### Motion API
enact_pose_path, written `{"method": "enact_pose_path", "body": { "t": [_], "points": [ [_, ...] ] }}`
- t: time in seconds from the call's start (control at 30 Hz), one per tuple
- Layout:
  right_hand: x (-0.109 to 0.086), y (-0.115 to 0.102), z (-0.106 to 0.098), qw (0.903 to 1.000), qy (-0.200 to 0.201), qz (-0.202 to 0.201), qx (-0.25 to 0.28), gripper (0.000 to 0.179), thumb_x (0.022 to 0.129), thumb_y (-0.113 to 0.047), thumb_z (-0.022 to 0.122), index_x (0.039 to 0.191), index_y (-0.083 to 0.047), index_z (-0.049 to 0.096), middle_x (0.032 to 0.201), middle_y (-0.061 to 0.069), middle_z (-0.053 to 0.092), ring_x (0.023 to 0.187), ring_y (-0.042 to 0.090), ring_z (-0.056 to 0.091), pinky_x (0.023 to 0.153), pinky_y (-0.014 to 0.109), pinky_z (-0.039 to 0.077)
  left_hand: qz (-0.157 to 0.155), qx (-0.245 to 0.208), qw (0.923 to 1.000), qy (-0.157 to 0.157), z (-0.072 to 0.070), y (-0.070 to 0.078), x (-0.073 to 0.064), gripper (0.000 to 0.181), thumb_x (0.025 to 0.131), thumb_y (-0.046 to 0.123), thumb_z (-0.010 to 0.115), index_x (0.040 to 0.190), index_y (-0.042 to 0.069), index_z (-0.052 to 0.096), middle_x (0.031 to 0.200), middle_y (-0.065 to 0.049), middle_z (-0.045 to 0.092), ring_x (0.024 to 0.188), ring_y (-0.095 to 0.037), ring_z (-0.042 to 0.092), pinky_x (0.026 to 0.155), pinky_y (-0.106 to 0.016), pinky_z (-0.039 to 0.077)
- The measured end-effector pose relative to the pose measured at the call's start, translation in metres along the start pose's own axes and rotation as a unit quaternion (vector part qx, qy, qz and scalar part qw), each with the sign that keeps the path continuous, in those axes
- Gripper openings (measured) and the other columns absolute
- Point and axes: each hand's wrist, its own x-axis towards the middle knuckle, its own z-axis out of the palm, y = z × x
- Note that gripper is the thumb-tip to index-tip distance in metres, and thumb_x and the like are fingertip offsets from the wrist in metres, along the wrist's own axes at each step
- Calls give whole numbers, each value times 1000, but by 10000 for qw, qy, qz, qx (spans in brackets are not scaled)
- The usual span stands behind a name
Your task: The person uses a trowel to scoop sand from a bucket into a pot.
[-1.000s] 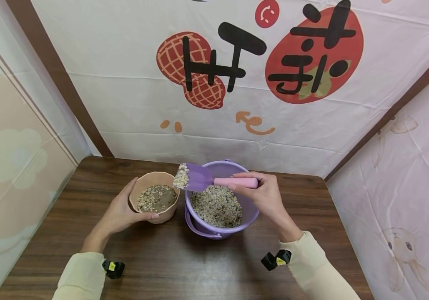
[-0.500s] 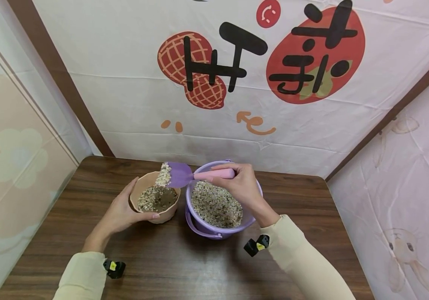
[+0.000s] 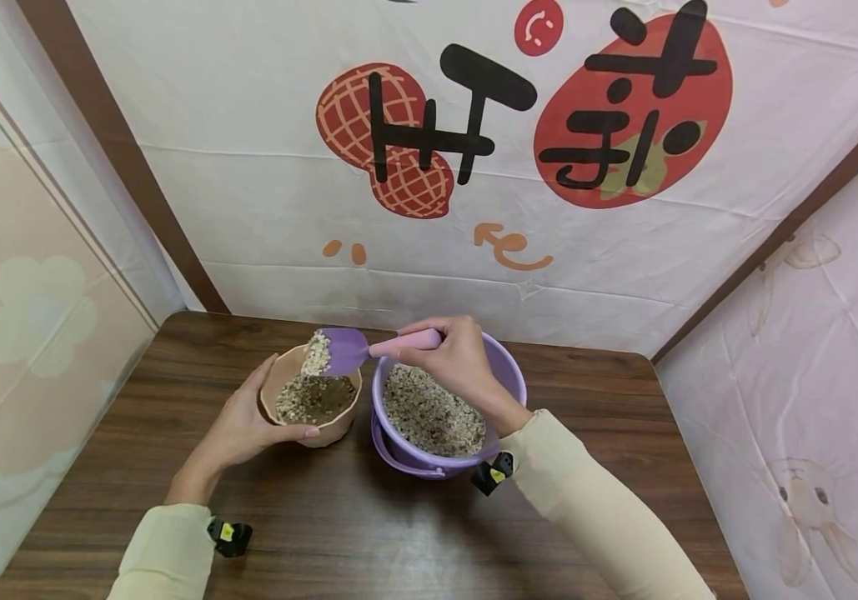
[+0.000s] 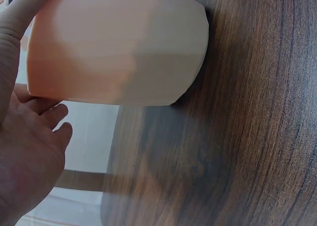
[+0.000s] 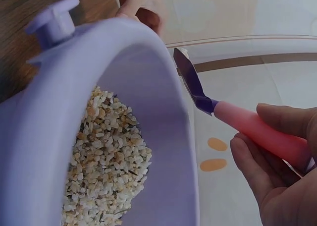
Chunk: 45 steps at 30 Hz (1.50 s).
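My right hand grips the pink handle of a small shovel. Pale gravel lies on the front of its purple blade, which hangs over the back rim of a peach flower pot. In the right wrist view the shovel is seen edge-on, my right hand round its handle. My left hand holds the pot by its left side, thumb along the front rim. Brown soil partly covered with gravel fills the pot's bottom. In the left wrist view the pot stands on the table.
A purple bucket of mixed gravel stands right of the pot, under my right forearm. Its handle hangs down at the front. The wooden table ends at a printed cloth backdrop behind.
My right hand has carried the shovel leftward, from above the bucket to over the pot, with the gravel still on its blade. My left hand and the pot have stayed in place.
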Motion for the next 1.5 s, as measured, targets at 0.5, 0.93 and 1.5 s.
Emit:
{"method": "enact_pose_path", "body": {
  "t": [0.5, 0.93, 1.5],
  "points": [
    [11, -3, 12, 9947, -49, -361, -964, 18, 78, -14, 90, 94, -12, 83, 92, -1, 78, 80, 9, 67, 67, 26, 54, -32, 71, 10000, -39, -1, 0, 0, 137, 65, 43, 97, 163, 5, 9, 158, -31, 27, 138, -50, 36, 108, -67, 33],
    [13, -6, 17, 9808, -57, -1012, -1666, 19, 79, -13, 89, 96, -10, 82, 93, 4, 78, 83, 13, 71, 68, 23, 54, -52, 38, 10000, -43, 0, 0, 0, 137, 65, 43, 97, 163, 5, 8, 159, -30, 26, 140, -49, 35, 109, -68, 33],
    [7, -7, 10, 9661, 46, -1722, -1921, 18, 78, -7, 88, 96, -8, 82, 92, 4, 78, 86, 18, 75, 75, 23, 57, -93, 34, 9999, -61, -1, 0, 0, 138, 66, 42, 96, 163, 6, 7, 160, -31, 25, 141, -51, 33, 109, -68, 31]
  ]
}}
